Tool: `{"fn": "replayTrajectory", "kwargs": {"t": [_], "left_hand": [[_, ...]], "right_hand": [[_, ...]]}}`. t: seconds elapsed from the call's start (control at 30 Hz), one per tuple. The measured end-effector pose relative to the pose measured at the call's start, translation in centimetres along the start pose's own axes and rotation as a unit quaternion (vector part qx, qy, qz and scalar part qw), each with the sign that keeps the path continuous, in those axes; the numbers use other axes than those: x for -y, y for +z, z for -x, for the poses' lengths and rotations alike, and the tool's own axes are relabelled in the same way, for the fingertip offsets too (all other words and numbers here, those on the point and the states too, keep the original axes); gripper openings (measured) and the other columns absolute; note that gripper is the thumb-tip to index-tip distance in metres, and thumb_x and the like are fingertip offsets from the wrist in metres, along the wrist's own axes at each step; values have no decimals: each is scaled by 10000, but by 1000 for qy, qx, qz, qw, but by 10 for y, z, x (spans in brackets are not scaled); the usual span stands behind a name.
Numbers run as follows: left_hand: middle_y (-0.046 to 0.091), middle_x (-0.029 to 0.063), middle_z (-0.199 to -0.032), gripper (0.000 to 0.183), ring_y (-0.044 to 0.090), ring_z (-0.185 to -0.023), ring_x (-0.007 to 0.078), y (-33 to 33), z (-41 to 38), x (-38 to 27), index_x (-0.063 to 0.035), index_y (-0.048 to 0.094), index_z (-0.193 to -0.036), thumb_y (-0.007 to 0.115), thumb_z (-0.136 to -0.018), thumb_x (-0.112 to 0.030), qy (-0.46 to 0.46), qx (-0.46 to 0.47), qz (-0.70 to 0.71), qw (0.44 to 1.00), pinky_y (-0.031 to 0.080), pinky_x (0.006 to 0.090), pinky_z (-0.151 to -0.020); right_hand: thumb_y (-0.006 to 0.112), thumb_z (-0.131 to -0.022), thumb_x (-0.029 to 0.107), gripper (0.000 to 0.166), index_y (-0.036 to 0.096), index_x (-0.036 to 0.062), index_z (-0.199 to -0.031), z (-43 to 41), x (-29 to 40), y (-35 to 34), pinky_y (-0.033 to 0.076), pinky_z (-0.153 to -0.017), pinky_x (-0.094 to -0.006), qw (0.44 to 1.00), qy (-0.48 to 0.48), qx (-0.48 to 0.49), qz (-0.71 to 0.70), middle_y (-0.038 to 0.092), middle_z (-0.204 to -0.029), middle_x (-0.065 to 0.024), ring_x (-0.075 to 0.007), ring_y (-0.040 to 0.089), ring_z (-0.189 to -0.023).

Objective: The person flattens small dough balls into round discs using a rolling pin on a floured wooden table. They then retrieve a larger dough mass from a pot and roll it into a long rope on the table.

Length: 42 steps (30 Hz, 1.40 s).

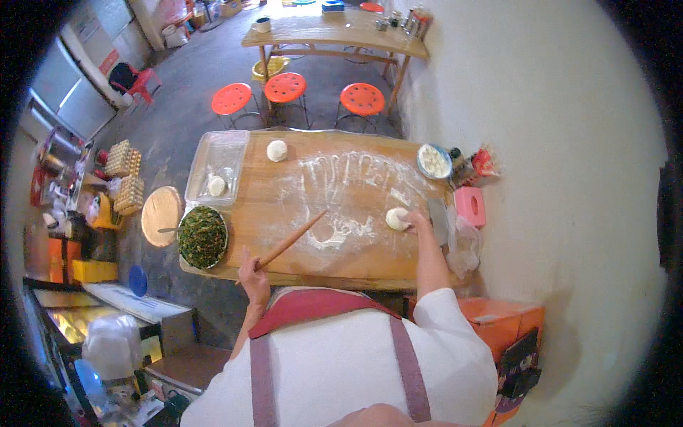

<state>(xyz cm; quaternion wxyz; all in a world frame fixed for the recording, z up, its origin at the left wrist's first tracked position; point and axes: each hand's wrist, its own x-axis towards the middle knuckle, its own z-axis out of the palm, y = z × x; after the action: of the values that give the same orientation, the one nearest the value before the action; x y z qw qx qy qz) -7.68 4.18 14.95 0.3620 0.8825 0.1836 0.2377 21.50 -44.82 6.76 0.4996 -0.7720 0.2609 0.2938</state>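
Observation:
My left hand (253, 276) grips a tapered wooden rolling pin (291, 241) near its lower end, at the table's front edge. The pin slants up to the right over the floured wooden tabletop (256, 213). On the right, my right hand (415, 221) has its fingers on a round ball of white dough (396, 219). A second dough ball (277, 151) sits near the back edge. Another dough piece (216, 186) lies in a clear plastic tray (199, 169) at the left. In front of that tray is a bowl heaped with chopped green filling (203, 237), a utensil handle sticking out.
A bowl of flour (434, 161) stands at the back right corner. Beside it are a pink tissue box (470, 207), a grey flat blade or board (437, 220) and a plastic bag (463, 251). Red stools (362, 99) and another table (331, 34) stand beyond.

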Motion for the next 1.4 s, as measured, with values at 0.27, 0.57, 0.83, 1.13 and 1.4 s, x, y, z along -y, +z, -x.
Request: {"fn": "replayTrajectory", "kwargs": {"t": [0.27, 0.57, 0.83, 1.13, 1.4], "left_hand": [[432, 209, -1577, 360, 564, -1294, 343, 25, -53, 10, -29, 632, -1104, 733, -780, 91, -6, -21, 151, 988, 463, 401, -1042], [411, 200, -1593, 346, 581, -1286, 328, -7, -88, 32, -13, 623, -1092, 715, -786, 119, -134, -15, 190, 972, 472, 386, -1041], [414, 240, -1579, 291, 610, -1256, 343, -33, -122, 30, 0, 633, -1111, 688, -836, 77, -151, -51, 178, 971, 508, 402, -1004], [391, 248, -1591, 231, 599, -1265, 348, -41, -133, 34, 30, 613, -1127, 659, -903, 1, -156, -55, 155, 974, 507, 408, -1019], [403, 244, -1584, 246, 618, -1243, 323, -36, -141, 23, 10, 604, -1159, 645, -916, 13, -146, -50, 153, 976, 517, 377, -1002]], "right_hand": [[853, -805, 298, 575, 644, 50, -1279, 0, -17, -10, 551, -748, -447, 995, 49, -85, 15, 716, -1119, -105, -248, 683, -1044], [817, -781, 211, 541, 645, -10, -1243, 31, 165, 178, 556, -841, -362, 960, -272, -2, 65, 710, -1143, -145, -225, 688, -1004], [781, -868, 270, 418, 696, -17, -1160, -78, 272, 321, 590, -737, -377, 984, -134, 112, -38, 738, -1077, -102, -206, 715, -894], [748, -886, 228, 506, 602, -61, -1275, -87, 293, 361, 539, -907, -444, 950, -280, 31, 136, 700, -1136, -203, -328, 683, -1034], [573, -977, 228, 596, 401, -28, -1487, 25, 163, 415, 360, -1162, -496, 737, -628, -69, 241, 409, -1537, -276, -415, 413, -1419]]}}
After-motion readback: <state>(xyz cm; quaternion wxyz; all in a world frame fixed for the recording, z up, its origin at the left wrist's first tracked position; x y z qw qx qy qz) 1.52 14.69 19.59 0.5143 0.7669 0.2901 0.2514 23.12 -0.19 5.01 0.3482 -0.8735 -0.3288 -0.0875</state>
